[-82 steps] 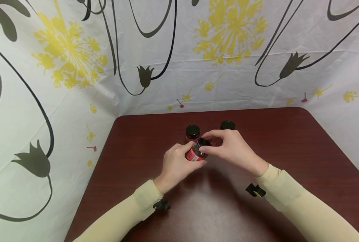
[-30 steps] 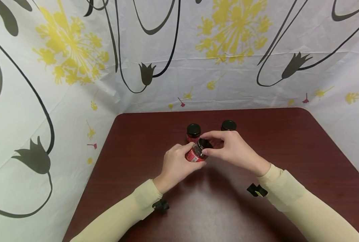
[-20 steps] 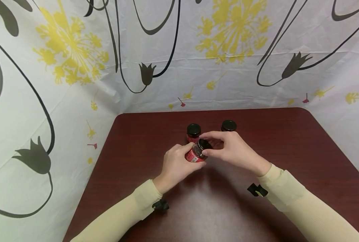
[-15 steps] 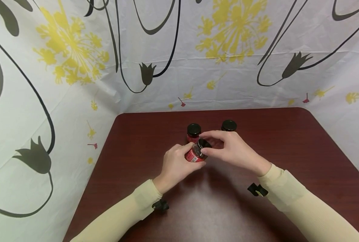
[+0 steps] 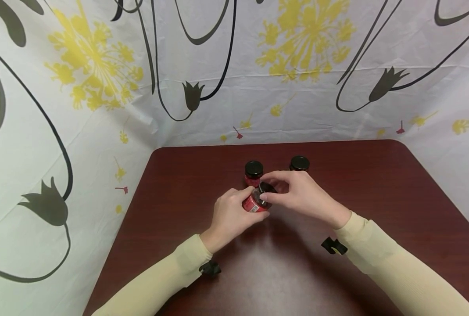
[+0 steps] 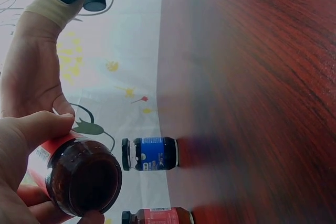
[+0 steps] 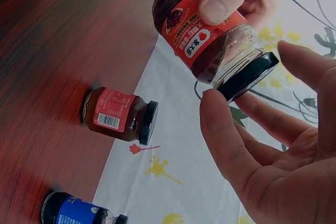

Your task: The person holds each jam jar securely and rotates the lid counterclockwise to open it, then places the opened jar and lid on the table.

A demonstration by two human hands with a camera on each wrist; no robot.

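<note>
My left hand [image 5: 232, 215] grips a glass jar [image 7: 194, 30] of dark red contents with a red label, held tilted above the table. Its black lid [image 7: 249, 77] points toward my right hand [image 5: 305, 195]. The fingers of that hand curve round the lid, with the thumb [image 7: 218, 119] at one edge and the forefinger right by the opposite rim. Clear glass neck shows between label and lid. In the left wrist view, the jar's round base [image 6: 94, 182] faces the camera, and the lid is hidden.
Behind the hands, a second red-labelled jar [image 7: 113, 114] and a blue-labelled jar [image 6: 152, 153] stand upright on the dark red-brown table [image 5: 187, 188], both with black lids. Patterned white cloth [image 5: 226, 57] hangs round the table's back and sides.
My right hand has shifted slightly right and then back left at the lid, its thumb moving along the edge. My left hand keeps its grip on the jar almost in place.
</note>
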